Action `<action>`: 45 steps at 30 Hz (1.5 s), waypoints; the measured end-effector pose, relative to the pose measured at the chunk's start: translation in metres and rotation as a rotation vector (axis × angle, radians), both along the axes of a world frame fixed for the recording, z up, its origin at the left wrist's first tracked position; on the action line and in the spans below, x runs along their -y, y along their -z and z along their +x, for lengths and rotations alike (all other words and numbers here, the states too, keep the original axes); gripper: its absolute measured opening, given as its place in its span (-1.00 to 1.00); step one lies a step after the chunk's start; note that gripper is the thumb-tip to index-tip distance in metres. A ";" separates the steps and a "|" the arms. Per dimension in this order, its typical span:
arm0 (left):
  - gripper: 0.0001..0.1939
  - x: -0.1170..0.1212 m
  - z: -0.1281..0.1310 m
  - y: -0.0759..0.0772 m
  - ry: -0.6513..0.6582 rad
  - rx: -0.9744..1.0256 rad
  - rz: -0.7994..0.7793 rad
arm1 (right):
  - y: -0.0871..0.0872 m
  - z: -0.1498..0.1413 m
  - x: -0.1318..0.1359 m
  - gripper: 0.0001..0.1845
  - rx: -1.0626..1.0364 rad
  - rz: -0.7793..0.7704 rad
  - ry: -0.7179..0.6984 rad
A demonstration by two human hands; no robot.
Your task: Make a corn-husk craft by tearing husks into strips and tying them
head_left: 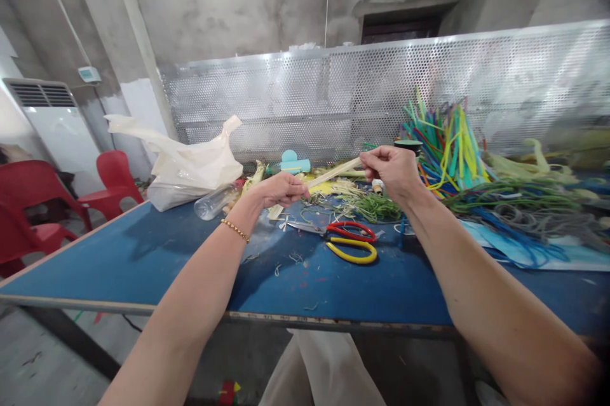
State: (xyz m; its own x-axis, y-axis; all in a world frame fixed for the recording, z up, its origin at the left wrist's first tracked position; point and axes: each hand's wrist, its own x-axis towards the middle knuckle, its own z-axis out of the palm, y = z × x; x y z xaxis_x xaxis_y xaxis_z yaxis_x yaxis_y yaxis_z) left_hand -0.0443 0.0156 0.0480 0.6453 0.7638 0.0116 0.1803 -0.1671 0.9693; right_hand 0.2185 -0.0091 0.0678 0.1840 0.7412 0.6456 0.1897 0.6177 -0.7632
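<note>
A pale, flat strip that looks like dried corn husk [335, 171] is stretched between my two hands above the blue table. My left hand [284, 190], with a beaded bracelet at the wrist, pinches its lower left end. At the upper right end, my right hand [391, 168] grips it between thumb and fingers. Below the hands lie scissors [351, 242] with one red and one yellow handle, blades pointing left. Behind the strip, shredded pale and green fibres [374, 206] are heaped on the table.
A white plastic bag [190, 168] and a clear bottle [214, 203] sit on the left of the blue table [190, 260]. Colourful strips [452, 152] stand bundled at the right, near tangled green and grey cords [543, 209]. A perforated metal panel [286, 101] runs behind. Red chairs [112, 177] stand left.
</note>
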 end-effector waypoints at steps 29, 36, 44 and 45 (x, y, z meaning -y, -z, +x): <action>-0.81 0.011 0.005 -0.013 -0.203 -0.001 0.299 | -0.001 0.003 0.000 -0.72 -0.075 -0.036 0.044; -0.83 0.008 0.005 -0.007 -0.087 -0.068 0.253 | -0.001 0.003 0.001 -0.70 -0.053 -0.029 0.029; -0.82 -0.002 0.004 0.004 0.091 0.024 -0.015 | 0.001 0.001 -0.002 -0.69 -0.032 -0.034 0.013; -0.80 -0.003 0.003 0.005 0.107 0.022 -0.033 | 0.000 0.000 -0.002 -0.69 -0.032 -0.034 0.011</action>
